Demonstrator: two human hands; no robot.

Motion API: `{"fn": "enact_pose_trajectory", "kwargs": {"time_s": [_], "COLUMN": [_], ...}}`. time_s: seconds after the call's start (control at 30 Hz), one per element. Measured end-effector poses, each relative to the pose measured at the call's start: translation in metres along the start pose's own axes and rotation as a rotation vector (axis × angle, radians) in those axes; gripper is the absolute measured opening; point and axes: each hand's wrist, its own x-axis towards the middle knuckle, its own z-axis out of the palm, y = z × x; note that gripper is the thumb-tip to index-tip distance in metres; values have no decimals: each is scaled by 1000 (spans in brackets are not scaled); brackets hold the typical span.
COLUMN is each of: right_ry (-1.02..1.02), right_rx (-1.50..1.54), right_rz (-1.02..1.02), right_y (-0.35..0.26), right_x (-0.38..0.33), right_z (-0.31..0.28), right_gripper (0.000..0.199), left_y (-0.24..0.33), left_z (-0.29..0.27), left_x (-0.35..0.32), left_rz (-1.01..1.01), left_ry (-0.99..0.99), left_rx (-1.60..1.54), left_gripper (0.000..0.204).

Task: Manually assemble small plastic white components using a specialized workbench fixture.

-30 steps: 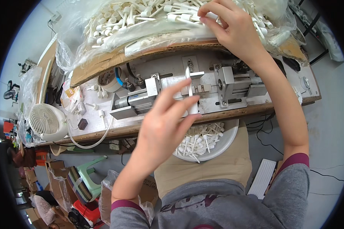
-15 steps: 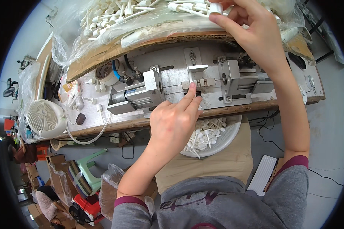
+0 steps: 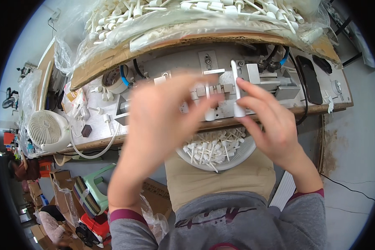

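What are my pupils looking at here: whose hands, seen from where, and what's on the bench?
There is no robot: these are a person's left hand and right hand. A wide fisheye camera worn on the head looks down, so straight edges bend. The right hand holds a white capped stick. The left is blurred, near a second stick at a metal fixture; its grip is unclear. The bench also bears a fan and a dark phone. A white basin by the lap holds more sticks.

White capped stick (image 3: 236, 89) in right hand (image 3: 276, 127)
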Motion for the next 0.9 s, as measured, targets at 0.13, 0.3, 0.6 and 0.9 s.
{"fn": "enact_pose_trajectory", "kwargs": {"time_s": [0.13,0.3,0.6,0.9], "right_ry": [-144,-217,-347,79], "right_rx": [-108,-214,-237,-195], "right_rz": [-50,-114,-140,117], "right_y": [-13,-18,-19,42], "right_x": [-10,1,24,104], "right_z": [20,39,32,-31], "right_gripper": [24,16,22,23], "left_y": [-36,-63,-32,-4], "left_z": [-22,-6,-24,-14], "left_x": [79,140,93,-10], "left_rz": [242,-129,-134,123], "left_ry": [531,103,246,211], "left_rx": [-26,46,-288,-299], "left_gripper": [23,27,24,34]}}
